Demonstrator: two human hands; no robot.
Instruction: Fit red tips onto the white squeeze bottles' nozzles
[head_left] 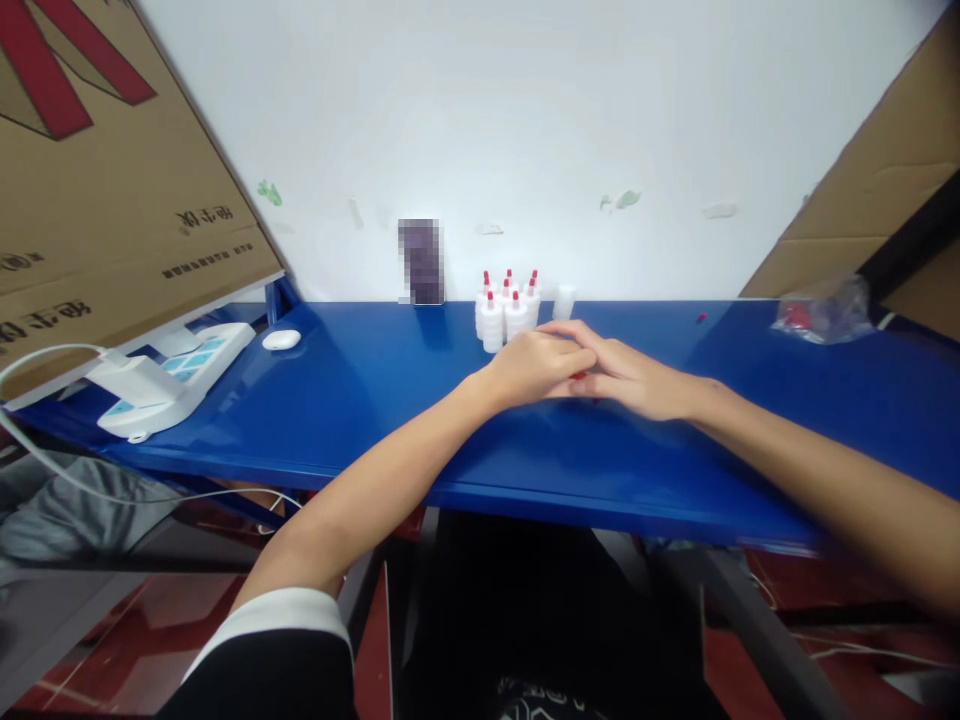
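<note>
My left hand [534,364] and my right hand [628,378] meet over the blue table, fingers closed and overlapping. A small bit of red, like the red caps on the bottles, shows as a red cap [578,376] between the fingertips. Most of what the hands hold is hidden by the left hand's curled fingers. Just behind the left hand stand several white squeeze bottles [492,328], upright in a tight group with pointed red tips. To their right, an uncapped translucent white bottle [564,301] stands near the wall.
A clear plastic bag [825,312] with red pieces lies at the right, and a tiny red piece [702,318] nearby. A dark pixelated object [421,262] leans on the wall. Left are a white earbud case [281,340], a power strip [217,365] and a cardboard box [112,180].
</note>
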